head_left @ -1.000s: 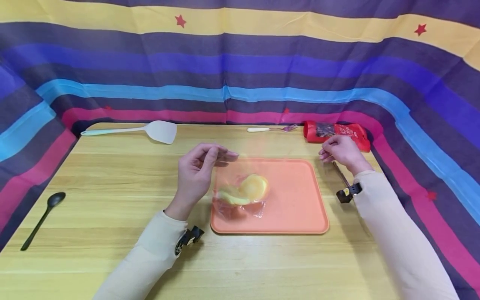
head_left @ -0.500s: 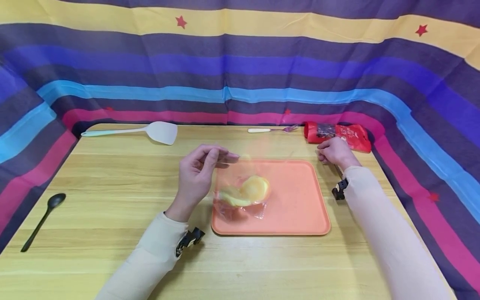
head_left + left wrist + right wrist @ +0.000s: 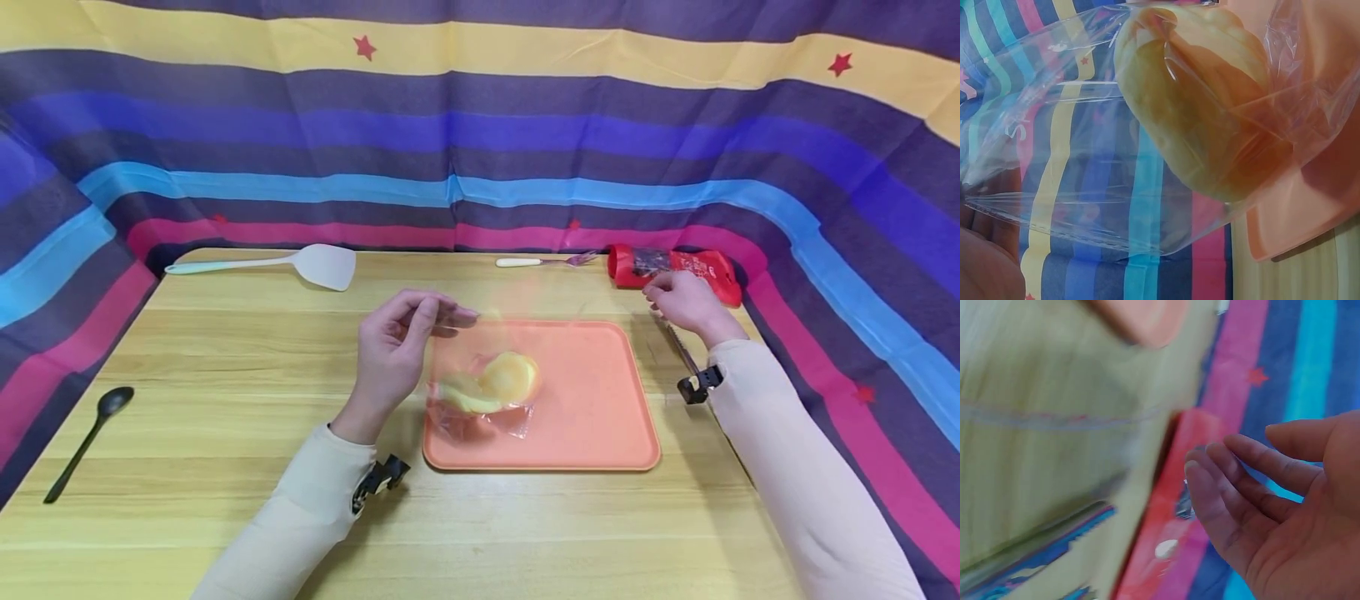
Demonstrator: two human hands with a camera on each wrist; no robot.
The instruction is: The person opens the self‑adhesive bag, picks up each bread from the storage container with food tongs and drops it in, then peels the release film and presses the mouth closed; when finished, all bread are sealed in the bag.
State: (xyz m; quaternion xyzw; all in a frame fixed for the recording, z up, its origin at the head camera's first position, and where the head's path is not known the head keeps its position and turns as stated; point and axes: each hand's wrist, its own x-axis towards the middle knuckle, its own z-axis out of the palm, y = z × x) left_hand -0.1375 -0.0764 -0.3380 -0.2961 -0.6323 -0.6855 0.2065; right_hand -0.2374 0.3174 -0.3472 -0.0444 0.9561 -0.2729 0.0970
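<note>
My left hand (image 3: 393, 350) pinches the upper part of a clear plastic bag (image 3: 1104, 187) over the tray. Inside the bag lies a pale yellow, bun-like piece of bread (image 3: 1210, 106), showing as a round part and a curved part from the head camera. The bag overlaps the left half of an orange tray (image 3: 592, 400). My right hand (image 3: 686, 304) hovers at the back right with fingers loosely bent and nothing in them. Just below it lies a long serrated knife (image 3: 681, 346), its handle end hidden by the forearm. Behind that hand is a red package (image 3: 708, 267).
A white spatula (image 3: 322, 265) lies at the back left, a fork (image 3: 543, 261) at the back middle. Far left is a black spoon (image 3: 97, 429). Striped cloth (image 3: 450, 133) walls the table's back and sides. A blurred pale strip (image 3: 1054, 420) crosses the right wrist view.
My right hand dipped leftward with its fingers curled, then drew back right as they loosened, uncovering more of the knife. The left hand and the bag stayed nearly still.
</note>
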